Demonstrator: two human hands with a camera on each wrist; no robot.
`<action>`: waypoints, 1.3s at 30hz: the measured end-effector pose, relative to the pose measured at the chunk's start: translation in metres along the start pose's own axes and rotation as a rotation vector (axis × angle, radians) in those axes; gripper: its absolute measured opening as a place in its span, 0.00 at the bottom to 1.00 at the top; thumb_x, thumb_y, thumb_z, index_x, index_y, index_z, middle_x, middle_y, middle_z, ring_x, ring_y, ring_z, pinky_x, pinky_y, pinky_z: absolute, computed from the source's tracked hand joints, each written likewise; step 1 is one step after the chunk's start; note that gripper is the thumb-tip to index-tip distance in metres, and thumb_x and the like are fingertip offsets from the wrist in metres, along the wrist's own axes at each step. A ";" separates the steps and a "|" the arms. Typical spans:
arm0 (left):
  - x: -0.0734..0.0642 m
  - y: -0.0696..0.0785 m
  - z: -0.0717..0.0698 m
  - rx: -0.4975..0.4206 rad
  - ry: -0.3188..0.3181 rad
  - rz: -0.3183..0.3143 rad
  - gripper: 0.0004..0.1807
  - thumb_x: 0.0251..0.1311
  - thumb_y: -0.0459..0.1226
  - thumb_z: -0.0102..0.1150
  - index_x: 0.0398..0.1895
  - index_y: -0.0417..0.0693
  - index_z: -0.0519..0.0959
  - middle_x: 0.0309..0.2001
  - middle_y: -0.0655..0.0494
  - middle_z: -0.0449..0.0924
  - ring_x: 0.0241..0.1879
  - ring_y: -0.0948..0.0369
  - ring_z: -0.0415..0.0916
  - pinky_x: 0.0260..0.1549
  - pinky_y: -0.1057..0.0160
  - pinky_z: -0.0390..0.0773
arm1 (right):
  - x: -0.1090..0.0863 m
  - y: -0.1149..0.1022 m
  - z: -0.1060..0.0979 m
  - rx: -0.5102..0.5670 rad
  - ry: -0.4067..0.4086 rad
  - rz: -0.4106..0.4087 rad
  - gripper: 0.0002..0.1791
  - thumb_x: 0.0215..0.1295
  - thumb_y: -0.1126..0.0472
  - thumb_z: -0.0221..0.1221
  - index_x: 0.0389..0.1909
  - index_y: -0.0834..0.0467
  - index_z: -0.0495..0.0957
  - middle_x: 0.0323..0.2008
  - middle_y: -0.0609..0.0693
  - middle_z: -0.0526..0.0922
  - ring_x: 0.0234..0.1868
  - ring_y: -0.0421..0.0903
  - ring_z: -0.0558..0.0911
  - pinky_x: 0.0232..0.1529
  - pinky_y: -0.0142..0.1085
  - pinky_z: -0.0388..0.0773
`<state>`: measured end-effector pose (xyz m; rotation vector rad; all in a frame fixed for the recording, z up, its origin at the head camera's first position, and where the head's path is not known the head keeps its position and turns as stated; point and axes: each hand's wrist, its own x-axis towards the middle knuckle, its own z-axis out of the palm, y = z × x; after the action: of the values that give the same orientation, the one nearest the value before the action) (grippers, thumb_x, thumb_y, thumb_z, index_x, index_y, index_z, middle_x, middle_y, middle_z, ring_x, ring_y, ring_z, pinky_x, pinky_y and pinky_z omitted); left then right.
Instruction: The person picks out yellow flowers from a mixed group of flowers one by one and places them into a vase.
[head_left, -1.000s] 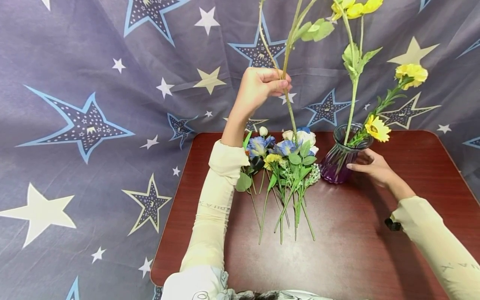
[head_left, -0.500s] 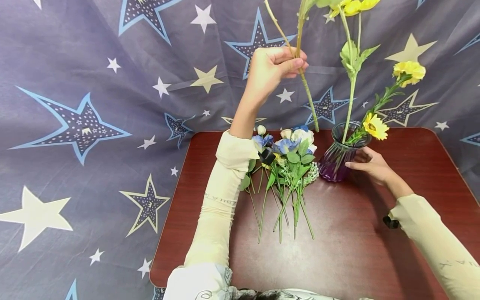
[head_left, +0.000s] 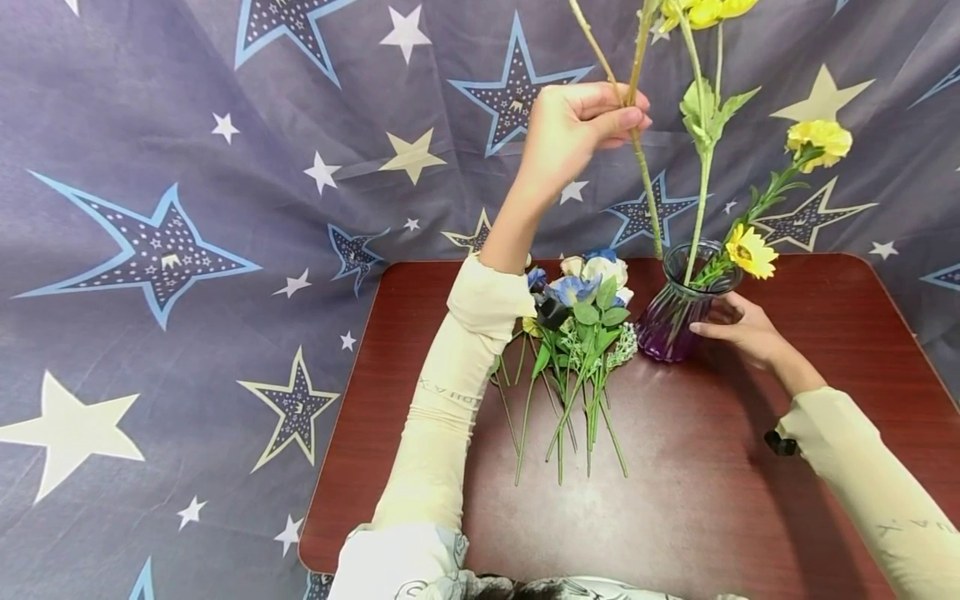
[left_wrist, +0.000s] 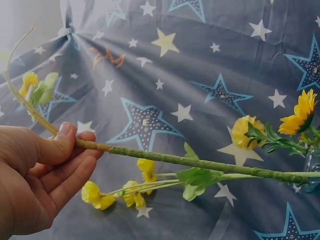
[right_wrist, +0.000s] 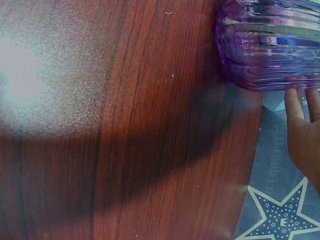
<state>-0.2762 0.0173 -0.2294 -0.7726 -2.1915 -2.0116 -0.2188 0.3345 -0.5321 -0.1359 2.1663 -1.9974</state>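
Green stem pinched upright, lower end just beside the purple vase

Thumb and fingertips of the left grip [head_left: 588, 129] are together, clamped on the forked stem [head_left: 647, 179]. The stem passes between them: its two branches rise above the fingers and leave the top of the head view, while the lower part hangs below, leaning slightly toward the person's right. Near the fingers the stem is brownish; farther down it turns green.

Its lower end hangs in the air. From the head, that end appears just left of the rim of the purple vase [head_left: 671, 325], near its height; from the left wrist, it overlaps the edge of the vase. How far in front or behind it sits, I cannot tell.

On the other side of the vase, the right grip [head_left: 742, 333] has its thumb and fingers apart, tips against the glass. Some fingertips are hidden behind the vase, which stands on the reddish-brown surface [head_left: 675, 500].

Already in the vase are a tall stem [head_left: 703, 200] topped with yellow flowers, a ruffled yellow flower [head_left: 819, 144] and a yellow daisy [head_left: 752, 252], the last two leaning right. Left of the vase lies a pile of blue, white and yellow flowers [head_left: 573, 292], stems toward the person, under the left cuff [head_left: 491, 292].
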 end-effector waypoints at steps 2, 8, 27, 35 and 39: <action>0.000 0.001 0.004 0.002 -0.009 0.000 0.08 0.65 0.28 0.64 0.42 0.29 0.86 0.41 0.39 0.89 0.39 0.58 0.89 0.43 0.66 0.88 | 0.000 0.000 0.000 0.007 -0.002 -0.002 0.33 0.64 0.74 0.65 0.60 0.38 0.71 0.48 0.28 0.82 0.48 0.25 0.80 0.46 0.21 0.81; 0.001 0.002 0.016 0.035 -0.017 -0.031 0.08 0.65 0.28 0.65 0.43 0.31 0.86 0.40 0.42 0.90 0.37 0.60 0.89 0.40 0.69 0.87 | -0.001 0.000 0.000 -0.026 0.008 0.009 0.32 0.64 0.72 0.65 0.59 0.37 0.70 0.47 0.27 0.81 0.48 0.24 0.80 0.47 0.20 0.81; 0.006 -0.013 0.040 0.092 -0.085 -0.072 0.09 0.61 0.31 0.69 0.43 0.35 0.88 0.39 0.46 0.91 0.34 0.64 0.88 0.38 0.71 0.86 | 0.000 0.002 0.000 0.016 0.000 0.005 0.33 0.63 0.73 0.66 0.61 0.39 0.71 0.49 0.28 0.81 0.49 0.24 0.79 0.46 0.21 0.81; 0.008 -0.019 0.046 0.158 -0.125 -0.099 0.10 0.62 0.33 0.69 0.45 0.39 0.89 0.41 0.49 0.91 0.35 0.66 0.87 0.37 0.73 0.85 | 0.001 0.003 -0.001 -0.046 0.008 -0.004 0.33 0.64 0.72 0.66 0.63 0.39 0.70 0.49 0.26 0.79 0.49 0.23 0.78 0.48 0.19 0.80; 0.010 -0.022 0.049 0.199 -0.141 -0.108 0.09 0.63 0.34 0.68 0.45 0.41 0.89 0.42 0.51 0.91 0.36 0.67 0.87 0.37 0.74 0.85 | 0.000 0.003 -0.001 -0.060 0.008 0.001 0.34 0.64 0.71 0.66 0.65 0.40 0.69 0.50 0.25 0.78 0.50 0.23 0.77 0.49 0.19 0.79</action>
<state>-0.2802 0.0662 -0.2528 -0.8099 -2.5154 -1.7957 -0.2191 0.3361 -0.5350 -0.1357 2.2311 -1.9369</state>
